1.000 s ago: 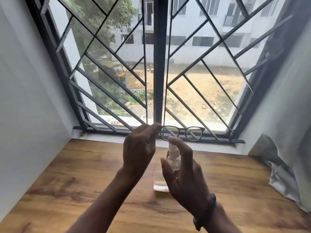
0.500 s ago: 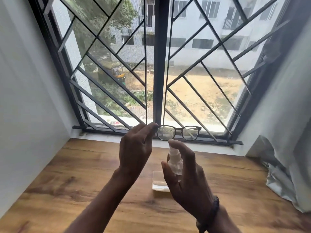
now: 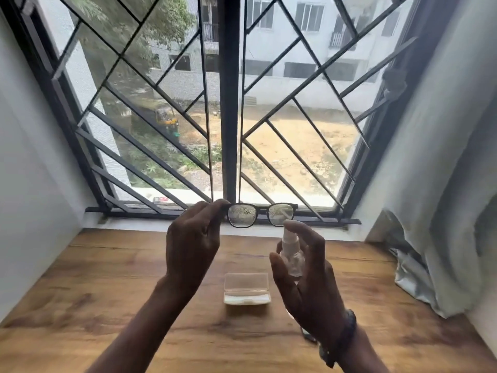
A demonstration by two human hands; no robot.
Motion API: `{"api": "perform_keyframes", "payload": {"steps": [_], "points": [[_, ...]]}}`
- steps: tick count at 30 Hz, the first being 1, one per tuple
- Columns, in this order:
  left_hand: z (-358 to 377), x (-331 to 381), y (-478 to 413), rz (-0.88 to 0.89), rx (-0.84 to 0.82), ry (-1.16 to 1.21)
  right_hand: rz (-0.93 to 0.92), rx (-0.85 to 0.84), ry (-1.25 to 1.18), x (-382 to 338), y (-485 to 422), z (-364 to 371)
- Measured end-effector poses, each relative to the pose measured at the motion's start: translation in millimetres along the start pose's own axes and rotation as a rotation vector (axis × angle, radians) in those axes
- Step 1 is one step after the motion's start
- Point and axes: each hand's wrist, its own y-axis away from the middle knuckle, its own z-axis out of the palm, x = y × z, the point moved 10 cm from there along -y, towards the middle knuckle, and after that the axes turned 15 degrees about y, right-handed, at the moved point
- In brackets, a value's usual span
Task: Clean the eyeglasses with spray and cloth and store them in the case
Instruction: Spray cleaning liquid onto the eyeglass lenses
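Above the wooden desk (image 3: 107,305), head view: eyeglasses (image 3: 262,214) held raised before the window grille (image 3: 150,146), pinched at one end of the frame by fingertips of the left hand (image 3: 192,246). Droplets noted on the lens nearer that hand. Right hand (image 3: 309,278) wrapped round a small clear spray bottle (image 3: 291,254), index finger on the pump top, nozzle just beside the other lens. Clear case (image 3: 247,289) resting on the desk between the forearms, pale contents unidentifiable. Pale curtain (image 3: 443,211) bunched at right.
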Motion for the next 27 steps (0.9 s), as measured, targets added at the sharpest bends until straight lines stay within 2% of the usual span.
{"api": "perform_keyframes", "payload": {"steps": [12, 18, 23, 27], "points": [[-0.3, 0.7, 5.4, 0.01, -0.017, 0.009, -0.007, -0.026, 0.026, -2.0, -0.7, -2.2], [3.9, 12.8, 9.5, 0.067, -0.045, -0.095, -0.051, 0.07, 0.405, -5.8, -32.8, -8.9], [2.4, 14.9, 9.0, 0.075, -0.043, -0.115, -0.057, -0.139, 0.6, 2.3, -54.0, 17.1], [-1.3, 19.5, 9.4, 0.099, -0.038, -0.16, -0.084, -0.25, 0.648, 5.7, -60.9, 34.4]]}}
